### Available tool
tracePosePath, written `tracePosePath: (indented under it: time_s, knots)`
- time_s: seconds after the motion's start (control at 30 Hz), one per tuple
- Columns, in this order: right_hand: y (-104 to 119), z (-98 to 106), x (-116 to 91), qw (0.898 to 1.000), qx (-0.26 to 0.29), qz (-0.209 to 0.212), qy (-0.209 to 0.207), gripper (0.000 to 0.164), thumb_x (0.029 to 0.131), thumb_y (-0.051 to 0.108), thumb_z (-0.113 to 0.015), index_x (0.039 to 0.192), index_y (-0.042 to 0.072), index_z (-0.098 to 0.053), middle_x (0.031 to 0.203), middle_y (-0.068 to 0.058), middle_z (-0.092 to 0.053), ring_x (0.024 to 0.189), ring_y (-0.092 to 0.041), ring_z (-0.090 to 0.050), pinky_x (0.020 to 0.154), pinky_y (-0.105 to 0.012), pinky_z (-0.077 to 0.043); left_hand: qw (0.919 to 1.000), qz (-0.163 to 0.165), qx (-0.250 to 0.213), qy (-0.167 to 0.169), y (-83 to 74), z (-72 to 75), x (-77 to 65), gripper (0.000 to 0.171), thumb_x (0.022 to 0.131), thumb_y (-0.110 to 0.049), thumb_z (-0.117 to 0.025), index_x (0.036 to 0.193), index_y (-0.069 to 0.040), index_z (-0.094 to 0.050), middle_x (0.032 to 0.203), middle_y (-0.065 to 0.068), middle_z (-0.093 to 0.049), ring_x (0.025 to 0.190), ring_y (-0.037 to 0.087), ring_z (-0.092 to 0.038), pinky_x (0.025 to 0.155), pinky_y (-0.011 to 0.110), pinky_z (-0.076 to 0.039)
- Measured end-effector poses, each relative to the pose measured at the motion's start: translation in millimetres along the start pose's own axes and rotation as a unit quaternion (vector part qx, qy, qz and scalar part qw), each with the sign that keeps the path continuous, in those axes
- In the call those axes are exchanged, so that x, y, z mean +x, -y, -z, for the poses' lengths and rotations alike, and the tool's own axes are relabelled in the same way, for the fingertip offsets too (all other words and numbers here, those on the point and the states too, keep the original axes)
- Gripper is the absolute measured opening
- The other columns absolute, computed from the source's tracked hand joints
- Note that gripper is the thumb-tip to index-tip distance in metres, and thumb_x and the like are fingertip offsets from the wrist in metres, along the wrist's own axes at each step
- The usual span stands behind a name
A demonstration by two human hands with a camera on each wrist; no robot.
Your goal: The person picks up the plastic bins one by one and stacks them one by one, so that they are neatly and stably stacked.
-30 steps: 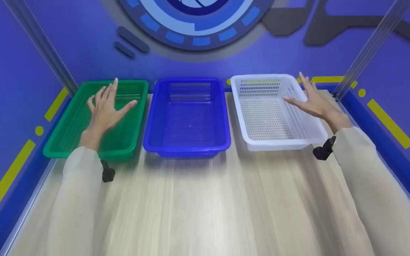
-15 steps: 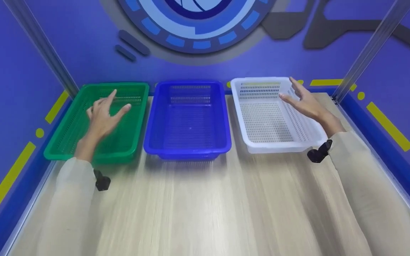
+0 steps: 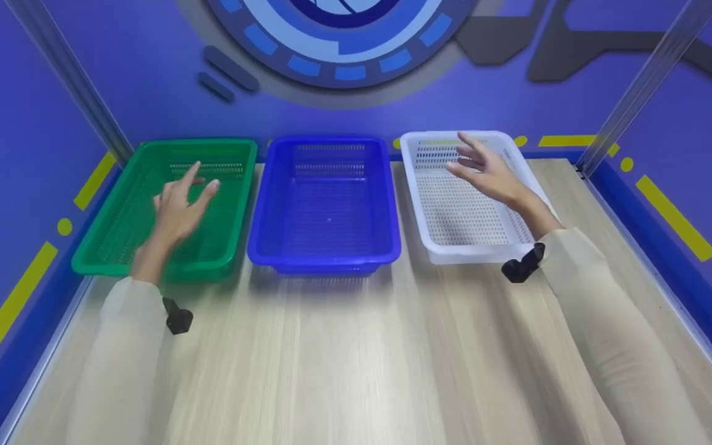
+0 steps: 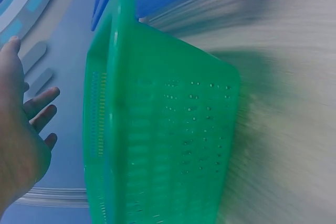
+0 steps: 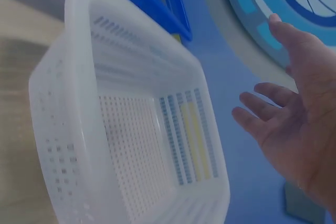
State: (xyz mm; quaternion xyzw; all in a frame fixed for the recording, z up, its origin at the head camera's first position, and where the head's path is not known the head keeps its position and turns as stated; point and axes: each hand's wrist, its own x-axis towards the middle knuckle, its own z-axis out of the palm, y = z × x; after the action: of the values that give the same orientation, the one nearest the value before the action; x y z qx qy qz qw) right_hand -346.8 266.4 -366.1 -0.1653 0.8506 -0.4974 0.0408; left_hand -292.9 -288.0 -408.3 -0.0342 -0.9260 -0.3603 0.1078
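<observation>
While your left hand hovers over the green perforated basket, your right hand (both released, thumbs splayed) overhangs the white basket.

left hand, right hand: bare | sleeves: long, cream, loose | wrist devices: small, black, angular

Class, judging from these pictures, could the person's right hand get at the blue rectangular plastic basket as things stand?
Probably yes: the right hand is empty and hovers over the white rectangular perforated plastic basket, beside the blue rectangular plastic basket, and nothing visible blocks the way across.
</observation>
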Motion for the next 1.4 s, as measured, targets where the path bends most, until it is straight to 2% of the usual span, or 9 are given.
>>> tracePosePath:
  time_s: [0.23, 0.47, 0.67, 0.87, 1.0, 1.1, 1.23, 1.33, 1.4]
  knots:
    - [14.3, -27.2, 12.3, 0.998, 0.034, 0.033, 0.034, 0.071, 0.105, 0.017, -0.058, 0.164, 0.011, -0.020, 0.164, -0.024, -0.032, 0.149, -0.041, -0.039, 0.122, -0.052, -0.035, 1.0000, -0.001, -0.006, -0.006, 4.8, 2.5, -2.7, 0.077, 0.104, -0.057, -0.045, 0.164, -0.015, -0.021, 0.151, 0.022, -0.050, 0.144, 0.045, -0.032, 0.111, 0.065, -0.019]
    - [20.3, -57.7, 22.7, 0.995, 0.040, 0.077, 0.040, 0.063, 0.103, 0.008, -0.058, 0.159, 0.001, -0.030, 0.156, -0.027, -0.044, 0.140, -0.043, -0.050, 0.117, -0.047, -0.043, 0.9984, -0.009, -0.056, -0.004, 13.2, 8.7, -10.4, 0.076, 0.104, -0.045, -0.054, 0.164, -0.011, -0.021, 0.154, 0.027, -0.045, 0.146, 0.048, -0.030, 0.119, 0.072, -0.011]
    - [27.8, -84.3, 27.7, 0.993, 0.029, 0.101, 0.058, 0.056, 0.103, 0.007, -0.059, 0.155, 0.000, -0.039, 0.147, -0.027, -0.054, 0.134, -0.040, -0.057, 0.111, -0.044, -0.050, 0.9960, -0.024, -0.082, -0.025, 25.5, 18.7, -18.1, 0.062, 0.104, -0.033, -0.061, 0.157, -0.008, -0.040, 0.144, 0.028, -0.055, 0.144, 0.049, -0.033, 0.118, 0.072, -0.020]
    - [40.0, -113.3, 32.0, 0.989, 0.020, 0.118, 0.086, 0.053, 0.102, 0.008, -0.061, 0.151, -0.002, -0.045, 0.137, -0.027, -0.062, 0.123, -0.041, -0.065, 0.106, -0.042, -0.053, 0.9958, -0.016, -0.085, -0.031, 36.9, 27.6, -26.6, 0.059, 0.103, -0.030, -0.062, 0.155, -0.007, -0.043, 0.141, 0.028, -0.057, 0.144, 0.048, -0.038, 0.116, 0.070, -0.027]
    - [51.8, -134.6, 34.2, 0.984, -0.002, 0.136, 0.111, 0.048, 0.101, 0.009, -0.062, 0.147, -0.001, -0.050, 0.132, -0.024, -0.066, 0.120, -0.037, -0.067, 0.105, -0.040, -0.055, 0.9964, 0.007, -0.080, -0.029, 46.2, 31.8, -32.8, 0.060, 0.104, -0.035, -0.061, 0.156, -0.013, -0.043, 0.140, 0.017, -0.059, 0.140, 0.037, -0.044, 0.105, 0.046, -0.041]
    - [59.1, -151.5, 35.9, 0.979, -0.012, 0.148, 0.136, 0.046, 0.101, 0.010, -0.062, 0.145, 0.001, -0.053, 0.131, -0.023, -0.068, 0.119, -0.034, -0.068, 0.104, -0.041, -0.055, 0.9964, 0.029, -0.075, -0.026, 54.7, 35.1, -39.1, 0.062, 0.103, -0.040, -0.060, 0.157, -0.015, -0.042, 0.140, 0.013, -0.058, 0.137, 0.033, -0.046, 0.094, 0.028, -0.039]
    - [65.0, -176.6, 40.0, 0.975, 0.000, 0.163, 0.153, 0.044, 0.102, 0.010, -0.061, 0.144, 0.000, -0.054, 0.131, -0.022, -0.068, 0.117, -0.035, -0.069, 0.104, -0.043, -0.055, 0.9962, 0.045, -0.069, -0.027, 67.3, 44.0, -46.7, 0.064, 0.102, -0.044, -0.060, 0.156, -0.014, -0.043, 0.127, -0.014, -0.062, 0.135, 0.025, -0.047, 0.091, 0.021, -0.036]
    - [68.8, -194.5, 43.0, 0.973, 0.017, 0.163, 0.163, 0.043, 0.103, 0.011, -0.060, 0.144, 0.001, -0.055, 0.132, -0.021, -0.067, 0.118, -0.033, -0.068, 0.103, -0.039, -0.056, 0.9962, 0.045, -0.066, -0.035, 77.1, 51.3, -51.1, 0.064, 0.101, -0.043, -0.062, 0.155, -0.013, -0.044, 0.113, -0.037, -0.051, 0.123, 0.001, -0.049, 0.089, 0.017, -0.036]
    - [72.0, -204.9, 44.4, 0.972, 0.029, 0.158, 0.172, 0.042, 0.103, 0.012, -0.060, 0.144, 0.002, -0.055, 0.133, -0.019, -0.068, 0.119, -0.030, -0.068, 0.103, -0.035, -0.056, 0.9958, 0.043, -0.068, -0.043, 82.7, 55.2, -54.6, 0.064, 0.102, -0.041, -0.062, 0.155, -0.012, -0.044, 0.113, -0.038, -0.051, 0.114, -0.013, -0.046, 0.085, 0.011, -0.037]
